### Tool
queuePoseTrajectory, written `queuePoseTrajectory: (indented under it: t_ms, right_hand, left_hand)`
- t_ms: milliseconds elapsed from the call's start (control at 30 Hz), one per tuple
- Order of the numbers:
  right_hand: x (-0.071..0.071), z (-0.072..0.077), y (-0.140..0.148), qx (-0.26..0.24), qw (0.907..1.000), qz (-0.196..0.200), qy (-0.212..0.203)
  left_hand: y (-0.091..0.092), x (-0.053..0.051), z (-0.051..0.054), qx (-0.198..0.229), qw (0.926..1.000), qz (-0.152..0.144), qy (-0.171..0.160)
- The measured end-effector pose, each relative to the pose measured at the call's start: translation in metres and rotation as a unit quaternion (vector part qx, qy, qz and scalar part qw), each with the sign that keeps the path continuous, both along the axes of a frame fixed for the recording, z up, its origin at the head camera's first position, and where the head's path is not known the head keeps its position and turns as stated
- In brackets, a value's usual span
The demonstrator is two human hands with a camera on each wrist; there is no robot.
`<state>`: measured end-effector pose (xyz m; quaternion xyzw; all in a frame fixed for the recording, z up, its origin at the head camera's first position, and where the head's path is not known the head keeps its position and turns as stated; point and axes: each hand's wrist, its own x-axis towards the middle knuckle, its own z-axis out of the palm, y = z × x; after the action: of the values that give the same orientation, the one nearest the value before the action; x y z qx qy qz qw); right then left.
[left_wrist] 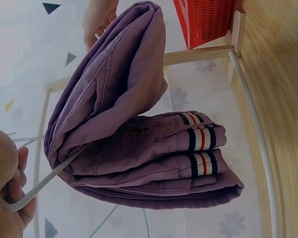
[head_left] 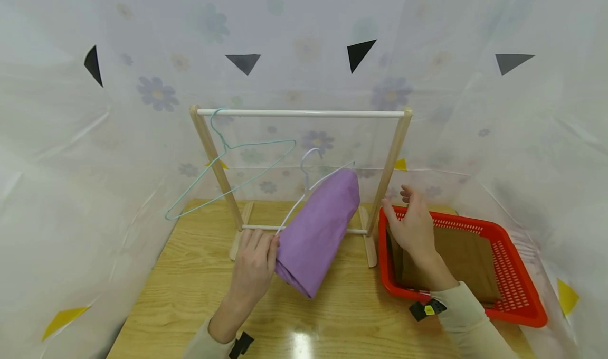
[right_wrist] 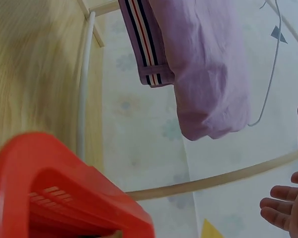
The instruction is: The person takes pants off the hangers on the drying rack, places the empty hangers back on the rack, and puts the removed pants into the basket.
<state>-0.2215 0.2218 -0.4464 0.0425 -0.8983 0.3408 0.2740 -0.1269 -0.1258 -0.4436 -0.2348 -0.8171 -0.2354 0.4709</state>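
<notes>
A folded purple garment [head_left: 319,232] hangs over a white clothes hanger [head_left: 291,211], in front of the rack. The hanger is tilted, its right end higher and its hook clear of the rod. My left hand [head_left: 254,264] grips the hanger's lower left corner; in the left wrist view the wire passes between the curled fingers [left_wrist: 25,196]. Striped trim [left_wrist: 203,139] in white, black and red shows on the garment. My right hand [head_left: 413,227] is held above the basket's left side, fingers loosely spread, holding nothing and apart from the garment.
A wooden rack [head_left: 391,163] with a white top rod [head_left: 304,114] stands on the wooden table [head_left: 190,295]. A mint-green hanger [head_left: 228,148] hangs at the rod's left end. On the right, a red basket [head_left: 518,274] contains brown folded cloth [head_left: 463,258].
</notes>
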Motion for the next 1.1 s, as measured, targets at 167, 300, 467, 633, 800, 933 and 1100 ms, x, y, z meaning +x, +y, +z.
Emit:
queuePoseTrajectory:
  t_ms: [167, 300, 467, 633, 800, 933, 1100]
  right_hand:
    - [0.003, -0.014, -0.007, -0.023, 0.9997, 0.003, 0.003]
    - [0.006, -0.023, -0.012, -0.04, 0.9992, 0.008, 0.006]
    - [0.01, -0.033, -0.022, -0.068, 0.9975, 0.016, 0.005]
    - [0.015, -0.039, -0.034, -0.105, 0.9941, 0.02, -0.016]
    - [0.02, -0.043, -0.045, -0.152, 0.9872, 0.032, -0.037]
    - [0.021, -0.048, -0.052, -0.181, 0.9823, 0.031, -0.037]
    - [0.022, -0.054, -0.06, -0.225, 0.9723, 0.036, -0.053]
  left_hand:
    - [0.0, 0.0, 0.001, 0.001, 1.0, 0.0, 0.007]
    - [0.0, 0.0, 0.002, 0.001, 1.0, 0.001, 0.01]
    - [0.0, 0.0, 0.002, 0.005, 0.9999, 0.002, 0.01]
    - [0.0, 0.0, 0.002, 0.002, 0.9999, 0.005, 0.013]
    - [0.0, 0.0, 0.003, 0.0, 0.9999, 0.006, 0.015]
    - [0.0, 0.001, 0.004, -0.001, 0.9999, 0.007, 0.013]
    - [0.0, 0.002, 0.004, -0.003, 0.9999, 0.01, 0.0]
